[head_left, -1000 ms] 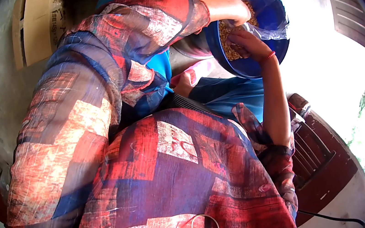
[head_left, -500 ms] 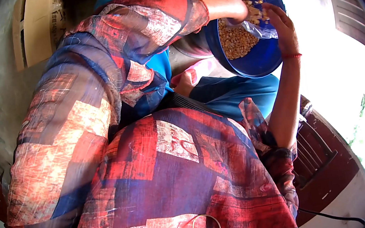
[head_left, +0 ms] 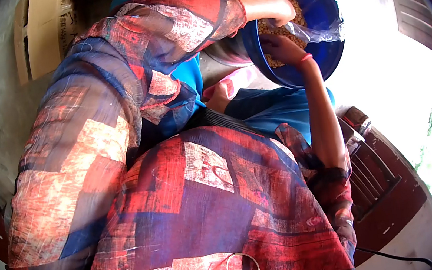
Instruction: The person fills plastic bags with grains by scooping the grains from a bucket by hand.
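Note:
A blue bucket [head_left: 326,60] stands tilted with its mouth toward me, holding yellow-tan grains [head_left: 298,12] that look like corn kernels. My left hand [head_left: 280,9] reaches over the rim from the left, closed on the edge of a clear plastic bag [head_left: 317,34]. The bag spreads across the bucket's mouth, and its lower part is hard to make out. Below that hand, my right hand [head_left: 284,49], with a red band at the wrist, is down in the kernels. Its fingers are bent together, the tips shaded and partly hidden among the grains.
A cardboard box [head_left: 45,37] stands on the floor at upper left. My bent leg in blue trousers [head_left: 262,110] lies just below the bucket. At right is a dark red piece of furniture with slats [head_left: 374,179], and a black cable [head_left: 396,257] runs beneath it.
My right hand has moved left and down from the bag's opening into the kernels. Loose kernels seen by the bag before no longer show there. My left hand stays nearly in place.

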`<act>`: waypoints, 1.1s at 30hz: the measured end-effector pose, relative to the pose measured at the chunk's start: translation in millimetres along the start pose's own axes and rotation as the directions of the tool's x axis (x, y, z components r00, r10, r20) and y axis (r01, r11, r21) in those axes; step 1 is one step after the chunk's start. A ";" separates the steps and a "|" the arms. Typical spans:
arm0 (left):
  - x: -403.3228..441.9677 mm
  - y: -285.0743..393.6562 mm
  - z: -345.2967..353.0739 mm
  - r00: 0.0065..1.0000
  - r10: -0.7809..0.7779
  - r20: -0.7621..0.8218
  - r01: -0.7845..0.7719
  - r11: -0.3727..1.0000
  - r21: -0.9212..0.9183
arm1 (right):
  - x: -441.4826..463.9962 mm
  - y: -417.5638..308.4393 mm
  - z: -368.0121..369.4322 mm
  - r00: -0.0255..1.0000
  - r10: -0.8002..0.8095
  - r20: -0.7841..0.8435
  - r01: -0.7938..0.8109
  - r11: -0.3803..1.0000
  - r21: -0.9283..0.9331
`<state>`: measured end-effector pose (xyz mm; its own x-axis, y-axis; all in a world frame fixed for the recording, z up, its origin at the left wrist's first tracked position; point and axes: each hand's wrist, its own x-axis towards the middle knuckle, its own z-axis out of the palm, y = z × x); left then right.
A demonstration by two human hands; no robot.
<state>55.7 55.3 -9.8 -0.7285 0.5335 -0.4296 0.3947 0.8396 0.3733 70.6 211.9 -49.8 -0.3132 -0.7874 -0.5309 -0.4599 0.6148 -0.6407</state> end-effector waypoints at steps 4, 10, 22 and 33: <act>-2.2 -3.4 1.2 0.999 0.012 -0.030 -0.013 1.000 -0.023 | 31.9 11.1 16.9 0.981 -0.152 -0.121 0.122 0.967 -0.226; -2.7 -3.1 2.8 1.000 0.022 -0.012 -0.023 0.999 -0.034 | 46.1 14.8 20.2 0.999 -0.017 0.052 0.039 0.878 -0.478; 1.4 2.6 -0.8 0.999 0.033 0.000 -0.033 0.999 0.035 | 21.1 -11.8 -11.8 0.871 0.385 0.305 -0.454 0.867 0.205; -3.2 1.3 -4.5 0.999 0.028 -0.016 -0.028 1.000 -0.006 | -42.7 -48.6 -68.2 0.937 0.253 0.241 -0.349 0.659 0.666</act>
<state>56.1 54.1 -4.2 -0.7262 0.5550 -0.4057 0.4115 0.8237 0.3901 49.7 212.7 41.8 -0.2093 -0.5717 -0.7933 0.3596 0.7094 -0.6061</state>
